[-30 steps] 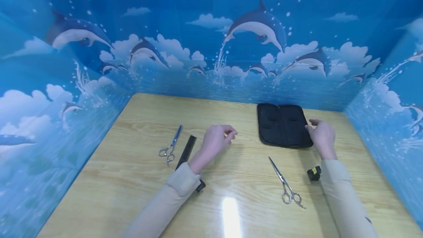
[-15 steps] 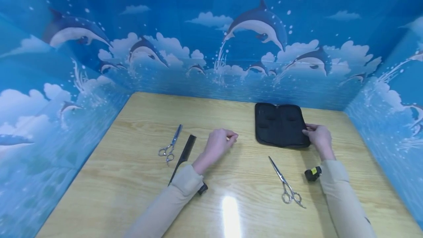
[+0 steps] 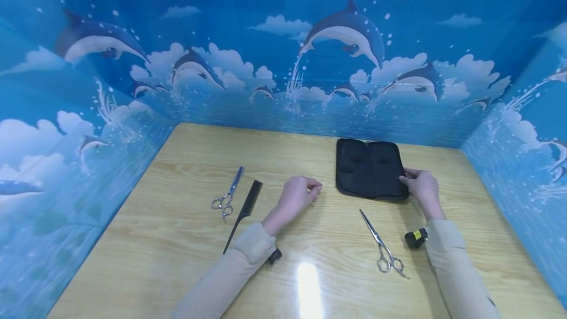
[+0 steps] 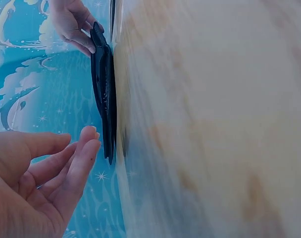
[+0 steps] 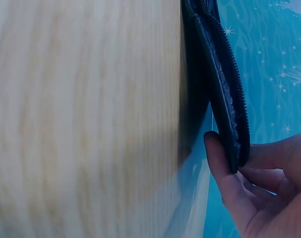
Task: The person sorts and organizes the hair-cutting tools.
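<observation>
A black zippered case lies unfolded at the back right of the table. My right hand pinches its right edge between thumb and fingers. In the right wrist view that edge of the case is lifted off the wood, its zipper teeth visible. My left hand hovers left of the case and holds nothing; in the left wrist view its fingers are loosely bent, apart from the case. Silver scissors lie in front of the case. A black tail comb and thinning scissors lie left of my left hand.
The wooden table is walled at the back and sides by a blue dolphin-print curtain. Small black wrist devices sit beside the sleeves.
My right hand has closed on the case's right edge, and the case has slid a little to the left. The left hand has shifted slightly to the right and nearer the front.
</observation>
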`<action>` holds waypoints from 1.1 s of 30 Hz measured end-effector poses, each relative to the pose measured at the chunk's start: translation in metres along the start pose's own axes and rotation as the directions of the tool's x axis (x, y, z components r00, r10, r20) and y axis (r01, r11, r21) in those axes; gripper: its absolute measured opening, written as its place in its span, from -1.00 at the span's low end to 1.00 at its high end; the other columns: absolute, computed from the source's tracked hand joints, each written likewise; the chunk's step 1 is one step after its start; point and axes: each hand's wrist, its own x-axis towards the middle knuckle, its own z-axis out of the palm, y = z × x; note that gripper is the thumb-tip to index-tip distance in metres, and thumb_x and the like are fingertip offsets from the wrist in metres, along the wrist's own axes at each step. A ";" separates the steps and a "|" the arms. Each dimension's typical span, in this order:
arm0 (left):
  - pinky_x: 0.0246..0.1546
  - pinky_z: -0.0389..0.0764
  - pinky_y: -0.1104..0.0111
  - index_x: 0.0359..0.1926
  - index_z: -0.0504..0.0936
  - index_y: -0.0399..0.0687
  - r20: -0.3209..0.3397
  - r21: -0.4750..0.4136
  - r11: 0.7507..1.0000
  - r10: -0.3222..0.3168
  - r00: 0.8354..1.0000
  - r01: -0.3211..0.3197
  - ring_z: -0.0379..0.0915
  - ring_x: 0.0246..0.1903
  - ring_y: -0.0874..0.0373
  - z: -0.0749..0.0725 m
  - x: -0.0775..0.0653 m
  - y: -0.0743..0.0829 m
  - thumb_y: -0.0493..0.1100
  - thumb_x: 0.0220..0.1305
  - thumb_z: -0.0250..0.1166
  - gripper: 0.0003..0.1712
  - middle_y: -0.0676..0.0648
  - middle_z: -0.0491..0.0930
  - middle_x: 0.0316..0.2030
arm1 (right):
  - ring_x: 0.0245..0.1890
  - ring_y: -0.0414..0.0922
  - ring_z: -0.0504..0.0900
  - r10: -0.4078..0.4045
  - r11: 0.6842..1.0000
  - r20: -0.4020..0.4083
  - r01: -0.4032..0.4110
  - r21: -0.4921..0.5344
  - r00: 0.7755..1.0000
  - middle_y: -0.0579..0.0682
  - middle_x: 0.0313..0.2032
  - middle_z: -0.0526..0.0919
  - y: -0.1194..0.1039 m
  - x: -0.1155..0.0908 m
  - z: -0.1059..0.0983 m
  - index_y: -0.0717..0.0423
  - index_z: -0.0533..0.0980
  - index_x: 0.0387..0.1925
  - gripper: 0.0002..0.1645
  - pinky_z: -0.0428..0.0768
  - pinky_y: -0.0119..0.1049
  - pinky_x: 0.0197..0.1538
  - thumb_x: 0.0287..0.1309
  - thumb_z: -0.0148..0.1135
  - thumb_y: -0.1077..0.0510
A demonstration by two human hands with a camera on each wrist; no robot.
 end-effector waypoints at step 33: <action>0.10 0.48 0.16 0.24 0.34 -0.28 0.107 0.207 0.976 -0.089 0.990 0.065 0.39 0.03 -0.02 0.007 0.003 -0.004 -0.06 0.21 0.21 -0.37 -0.22 0.53 0.03 | -0.48 -0.19 0.58 -0.085 0.994 0.232 0.068 0.082 0.969 0.43 0.16 0.38 -0.036 -0.038 0.020 0.33 0.19 0.28 -0.39 0.65 -0.30 -0.38 0.25 0.04 0.17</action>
